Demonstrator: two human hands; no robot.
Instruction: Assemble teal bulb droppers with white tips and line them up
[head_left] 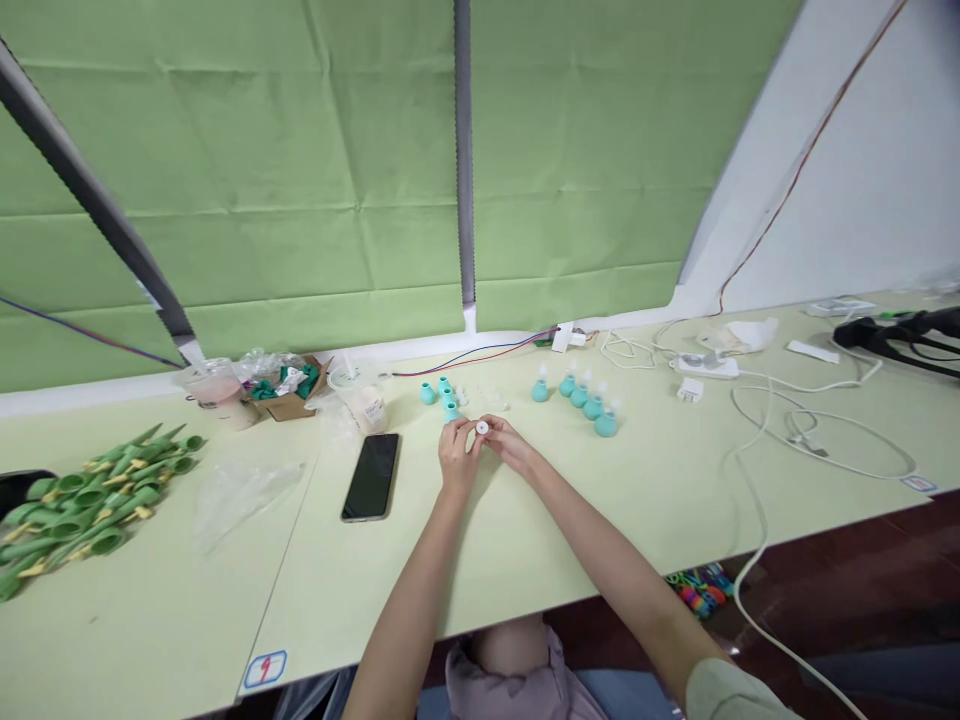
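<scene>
Between the fingertips of my left hand [458, 455] and my right hand [511, 446] is a small round white piece [482, 428], its circular end facing me with a dark dot at the centre. Both hands are closed around it, above the table. Just beyond my left hand stand several small teal bulb-shaped pieces [448, 397] with open tops. Small clear or whitish parts [493, 398] lie behind my fingers. To the right, several teal bulbs with clear tips [592, 408] stand in a loose diagonal row, one [540, 390] a little apart.
A black phone [372, 477] lies left of my hands. Farther left are drink cups [363, 402], a small cardboard box [296, 400], a plastic bag [244, 495] and a heap of green pieces [105, 495]. White cables and a power strip [705, 366] spread across the right.
</scene>
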